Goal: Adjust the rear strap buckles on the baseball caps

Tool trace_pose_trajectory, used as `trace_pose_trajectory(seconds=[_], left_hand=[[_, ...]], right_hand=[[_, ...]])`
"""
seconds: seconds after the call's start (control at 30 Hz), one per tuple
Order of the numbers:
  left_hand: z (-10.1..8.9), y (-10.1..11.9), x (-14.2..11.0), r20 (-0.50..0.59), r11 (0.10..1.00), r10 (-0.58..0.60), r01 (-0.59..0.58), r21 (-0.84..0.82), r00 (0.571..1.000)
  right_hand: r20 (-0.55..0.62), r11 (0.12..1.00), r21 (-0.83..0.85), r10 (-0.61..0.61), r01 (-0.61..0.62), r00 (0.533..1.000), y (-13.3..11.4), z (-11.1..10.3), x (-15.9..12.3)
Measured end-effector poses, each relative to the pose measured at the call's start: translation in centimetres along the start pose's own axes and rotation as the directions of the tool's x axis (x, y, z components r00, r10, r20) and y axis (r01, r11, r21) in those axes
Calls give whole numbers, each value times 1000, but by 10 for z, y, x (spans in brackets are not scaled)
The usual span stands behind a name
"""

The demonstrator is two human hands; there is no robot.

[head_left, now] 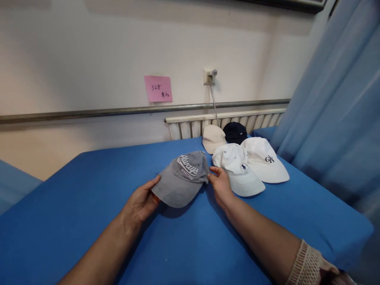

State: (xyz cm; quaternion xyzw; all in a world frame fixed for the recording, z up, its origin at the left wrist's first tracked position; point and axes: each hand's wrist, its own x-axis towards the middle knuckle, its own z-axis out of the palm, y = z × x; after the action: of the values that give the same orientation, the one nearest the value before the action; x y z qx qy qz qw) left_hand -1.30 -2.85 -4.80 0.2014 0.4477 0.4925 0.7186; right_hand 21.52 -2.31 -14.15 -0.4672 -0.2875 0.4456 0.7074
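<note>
1. While the left hand [145, 200] grips one side of the brim of the grey cap [175, 188], thumb above and fingers curled beneath, the right hand [219, 185] pinches the cap's opposite edge between thumb and fingertips.
2. The grey cap sits between the two hands, over the near-middle of the blue surface [97, 190], its brim tipped toward the person and white "Always" lettering on its front; whether its underside touches the surface I cannot tell.
3. Just beside the right hand lies a pale cap [231, 158] with a small dark emblem.
4. Next to that rests a white cap [261, 152] bearing dark letters.
5. Behind these two, a beige cap [213, 136] and a navy cap [234, 132] lie side by side, near the radiator [185, 130].
6. A pink note [158, 89] is on the wall above the metal rail [118, 112]; a blue curtain [335, 99] hangs at the right.
</note>
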Motion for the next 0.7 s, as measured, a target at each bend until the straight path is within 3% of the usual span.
trace_pose_trajectory(seconds=[0.1, 0.17, 0.27, 0.37, 0.4, 0.47, 0.57, 0.7], left_hand=[[2, 12, -7, -37, 985, 148, -151, -86, 988], [1, 14, -9, -70, 972, 204, -210, -104, 976], [-2, 7, -11, -70, 968, 228, -234, -96, 971], [-3, -8, -12, -30, 968, 230, -232, -93, 973], [-1, -13, -11, -23, 969, 227, -228, -90, 974], [5, -17, -7, -18, 975, 203, -204, -84, 979], [28, -6, 7, -20, 978, 178, -180, -109, 984], [74, 30, 34, 55, 943, 293, -278, -184, 955]], right_hand=[[-73, 998, 3, 61, -61, 995, -1, -2, 2], [-54, 996, 4, 88, -88, 995, -2, 1, -2], [139, 977, 42, 199, -207, 970, -7, 7, -14], [427, 924, 70, 314, -377, 848, -14, 13, -28], [486, 916, 63, 319, -397, 814, -16, 14, -32], [530, 921, 40, 309, -387, 790, -17, 15, -35], [469, 929, 24, 315, -368, 825, -14, 16, -34], [346, 954, 17, 276, -300, 897, -7, 17, -24]])
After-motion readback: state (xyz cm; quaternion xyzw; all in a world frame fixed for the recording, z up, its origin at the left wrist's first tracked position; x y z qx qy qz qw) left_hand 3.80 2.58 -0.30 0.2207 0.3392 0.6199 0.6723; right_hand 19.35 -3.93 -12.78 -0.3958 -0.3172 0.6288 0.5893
